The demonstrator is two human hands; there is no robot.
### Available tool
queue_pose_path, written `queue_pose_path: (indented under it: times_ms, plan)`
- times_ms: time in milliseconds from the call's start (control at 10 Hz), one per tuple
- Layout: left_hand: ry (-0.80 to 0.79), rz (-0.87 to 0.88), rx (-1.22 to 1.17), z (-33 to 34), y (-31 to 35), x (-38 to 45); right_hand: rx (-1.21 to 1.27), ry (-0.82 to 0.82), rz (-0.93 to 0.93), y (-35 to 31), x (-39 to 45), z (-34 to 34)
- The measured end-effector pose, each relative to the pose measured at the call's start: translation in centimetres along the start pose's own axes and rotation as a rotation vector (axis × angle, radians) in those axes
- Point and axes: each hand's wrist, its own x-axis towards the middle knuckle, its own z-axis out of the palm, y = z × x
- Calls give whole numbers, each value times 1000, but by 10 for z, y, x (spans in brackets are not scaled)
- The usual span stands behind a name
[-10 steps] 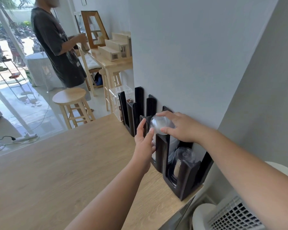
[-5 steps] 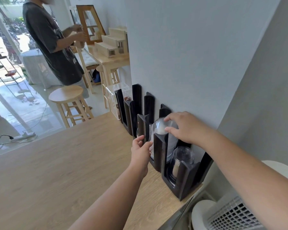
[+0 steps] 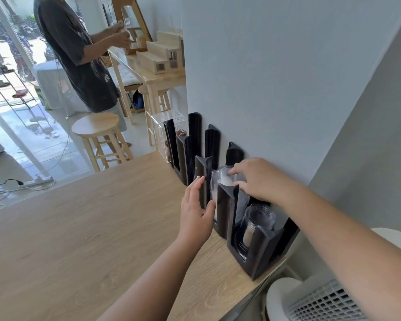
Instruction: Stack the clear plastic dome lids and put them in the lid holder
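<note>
We're nearly done — the lid stack (image 3: pixel 220 181) sits inside the middle bay of the holder (image 3: pixel 225 209), only settling it looks left. Our right hand (image 3: pixel 259 179) rests curled fingers lightly on the top dome; our left hand (image 3: pixel 195 209) lies flat and open against the holder's front post — gripping nothing.

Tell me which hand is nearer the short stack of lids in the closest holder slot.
Right. The right hand hovers just above and behind that short stack of lids; the left hand sits across a black divider.
</note>
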Motion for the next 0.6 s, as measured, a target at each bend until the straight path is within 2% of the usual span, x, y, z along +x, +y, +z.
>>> queue_pose_path:
  times_ms: [200,400,500,600]
  plan:
    - [-57,78,144,1,-8,-5,-8,3,2,1,-2,2]
    - [-97,230,369,-11,-22,-7,68,46,-8,2,-9,-3]
    - [-158,267,483,-18,-46,-15,121,112,-12,-1,-23,-11]
    - [-276,208,631,-24,-64,-23,292,236,-41,-7,-45,-28]
